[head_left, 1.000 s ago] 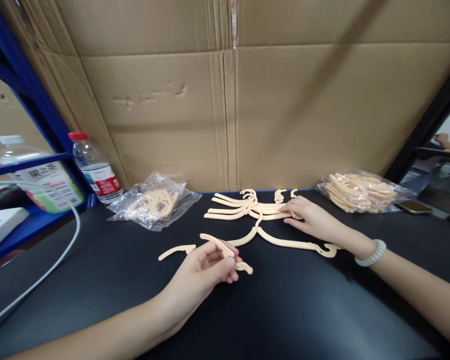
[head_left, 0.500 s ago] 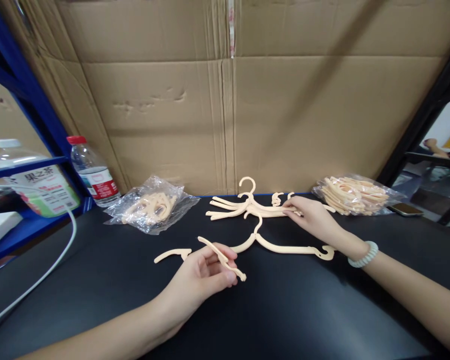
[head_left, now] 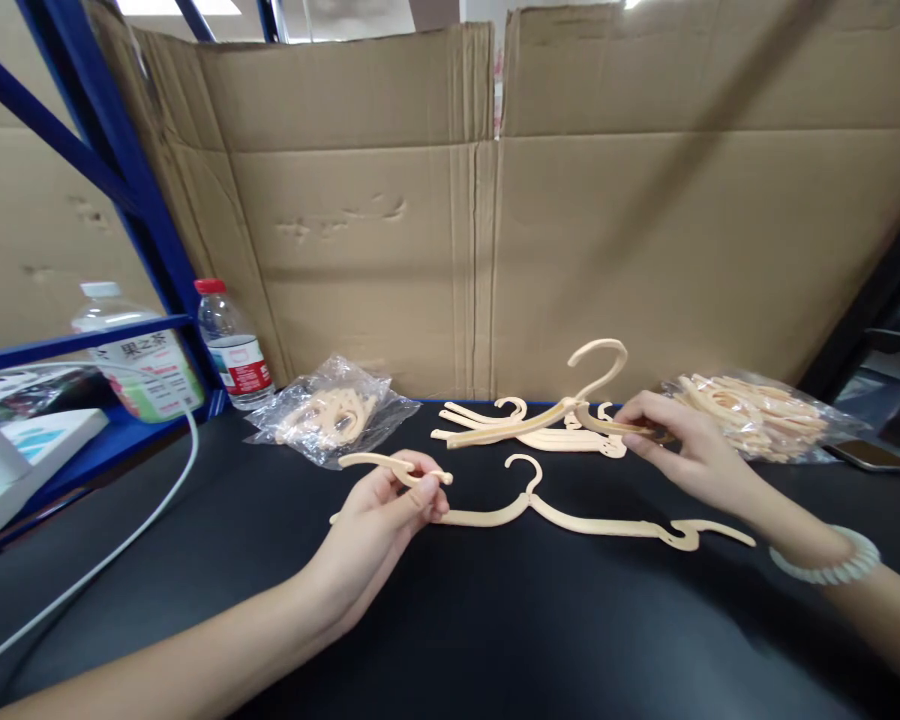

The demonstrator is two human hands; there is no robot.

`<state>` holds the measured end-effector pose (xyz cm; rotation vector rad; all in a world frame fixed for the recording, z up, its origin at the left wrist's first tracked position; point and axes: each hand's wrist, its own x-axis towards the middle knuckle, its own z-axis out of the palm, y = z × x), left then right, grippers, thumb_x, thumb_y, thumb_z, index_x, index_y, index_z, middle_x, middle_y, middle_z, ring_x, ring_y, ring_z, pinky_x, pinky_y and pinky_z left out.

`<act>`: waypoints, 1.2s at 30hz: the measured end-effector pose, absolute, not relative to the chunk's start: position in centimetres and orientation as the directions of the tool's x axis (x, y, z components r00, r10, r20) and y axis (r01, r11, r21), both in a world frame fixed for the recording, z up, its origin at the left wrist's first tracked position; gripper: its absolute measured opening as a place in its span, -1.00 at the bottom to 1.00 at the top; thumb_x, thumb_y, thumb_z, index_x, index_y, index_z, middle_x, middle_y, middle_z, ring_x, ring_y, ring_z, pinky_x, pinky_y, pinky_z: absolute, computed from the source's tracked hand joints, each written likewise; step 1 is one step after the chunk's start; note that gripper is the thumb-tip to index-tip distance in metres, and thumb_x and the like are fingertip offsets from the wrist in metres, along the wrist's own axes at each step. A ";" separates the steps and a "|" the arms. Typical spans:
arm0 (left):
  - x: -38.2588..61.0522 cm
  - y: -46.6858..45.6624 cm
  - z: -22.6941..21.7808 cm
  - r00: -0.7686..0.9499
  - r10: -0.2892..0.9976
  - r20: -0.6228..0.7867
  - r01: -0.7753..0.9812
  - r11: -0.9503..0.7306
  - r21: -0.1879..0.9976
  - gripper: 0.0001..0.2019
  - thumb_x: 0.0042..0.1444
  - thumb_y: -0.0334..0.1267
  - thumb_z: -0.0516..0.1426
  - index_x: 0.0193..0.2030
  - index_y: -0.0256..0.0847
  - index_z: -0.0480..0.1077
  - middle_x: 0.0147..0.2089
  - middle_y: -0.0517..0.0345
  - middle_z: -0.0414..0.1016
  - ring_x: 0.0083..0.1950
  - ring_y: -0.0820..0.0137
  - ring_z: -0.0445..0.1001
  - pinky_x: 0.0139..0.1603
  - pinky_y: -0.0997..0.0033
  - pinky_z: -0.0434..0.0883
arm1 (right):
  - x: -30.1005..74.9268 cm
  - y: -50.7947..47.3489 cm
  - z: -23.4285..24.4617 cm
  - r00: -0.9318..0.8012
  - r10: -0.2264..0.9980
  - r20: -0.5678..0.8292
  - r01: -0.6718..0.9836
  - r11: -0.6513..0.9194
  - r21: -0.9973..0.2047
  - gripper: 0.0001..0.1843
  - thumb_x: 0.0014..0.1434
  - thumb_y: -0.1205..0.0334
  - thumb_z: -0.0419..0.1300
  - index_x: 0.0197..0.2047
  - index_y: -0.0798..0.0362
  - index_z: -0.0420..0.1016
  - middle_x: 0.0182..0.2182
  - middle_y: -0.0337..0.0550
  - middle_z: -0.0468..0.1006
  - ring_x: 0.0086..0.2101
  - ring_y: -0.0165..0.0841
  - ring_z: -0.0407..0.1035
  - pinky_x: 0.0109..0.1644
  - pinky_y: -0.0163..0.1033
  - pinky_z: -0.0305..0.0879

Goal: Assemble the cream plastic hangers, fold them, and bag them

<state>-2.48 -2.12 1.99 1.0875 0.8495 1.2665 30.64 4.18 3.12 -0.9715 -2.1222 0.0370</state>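
The left hand's (head_left: 379, 515) fingers are pinching a loose hanger arm (head_left: 390, 463) above the worktop (head_left: 495, 620); the right hand's (head_left: 682, 450) are gripping a hanger (head_left: 570, 403) tilted off the pile (head_left: 562, 440); one whole hanger (head_left: 570, 515) is lying between

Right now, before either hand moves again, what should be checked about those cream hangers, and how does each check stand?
1. The left hand grips the small cream piece: ok.
2. The right hand pinches the lifted hanger at one end, hook raised: ok.
3. The flat hanger lies free on the black table between the hands: ok.
4. The small cream piece is undamaged: cannot tell, the fingers cover part of it.
5. The white cable lies clear of both hands: ok.
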 end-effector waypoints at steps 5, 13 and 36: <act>-2.7 -2.2 2.5 0.136 0.984 0.116 -0.392 -0.054 0.918 -0.87 0.07 -0.32 0.27 -0.39 -0.23 0.38 -0.22 0.20 0.37 -0.26 0.47 0.38 -0.16 0.46 0.38 | 30.2 3.6 3.2 -0.454 0.610 0.649 0.554 0.764 -0.331 -0.87 0.27 0.18 0.09 -0.27 0.01 0.40 -0.38 -0.17 0.44 -0.38 -0.31 0.35 -0.33 -0.22 0.26; -2.6 -2.6 2.8 0.229 0.967 0.114 -0.459 0.004 0.889 -0.91 0.15 -0.42 0.17 -0.38 -0.26 0.38 -0.17 0.11 0.46 -0.26 0.41 0.46 -0.08 0.32 0.44 | 30.5 3.7 2.7 -0.485 0.573 0.661 0.529 0.794 -0.301 -0.93 0.27 0.25 0.09 -0.21 0.00 0.38 -0.32 -0.16 0.41 -0.33 -0.31 0.33 -0.30 -0.22 0.27; -2.4 -2.6 2.9 0.239 0.970 -0.040 -0.465 0.150 0.873 -0.85 0.13 -0.51 0.10 -0.46 -0.32 0.38 -0.33 0.06 0.48 -0.37 0.39 0.49 -0.27 0.41 0.49 | 30.1 3.1 3.5 -0.501 0.469 0.727 0.507 0.840 -0.192 -0.90 0.24 0.34 0.12 -0.19 0.01 0.43 -0.34 -0.13 0.45 -0.33 -0.28 0.36 -0.28 -0.20 0.27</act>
